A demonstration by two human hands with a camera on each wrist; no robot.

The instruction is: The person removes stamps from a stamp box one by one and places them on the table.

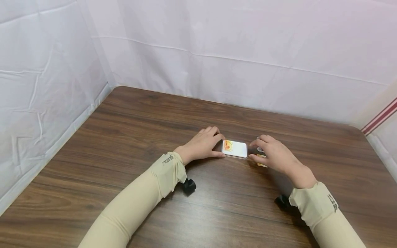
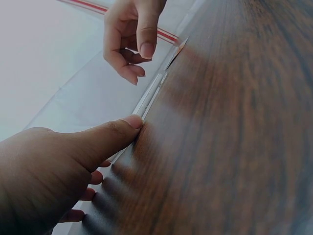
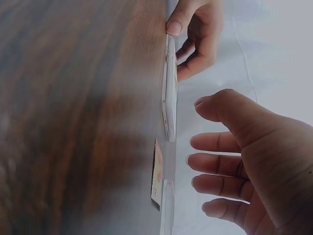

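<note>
The left hand [image 1: 203, 144] pinches the white card case [image 1: 235, 149] (flat on the table [image 1: 130, 137]). The right hand [image 1: 276, 156] hovers just beside it, fingers loose, holding nothing.

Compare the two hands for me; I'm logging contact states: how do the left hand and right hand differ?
The left hand holds the end of the white card case, thumb against its edge; the right hand hovers with fingers spread, gripping nothing. The right hand partly hides a yellow card; the left does not. Both wear beige sleeves.
</note>
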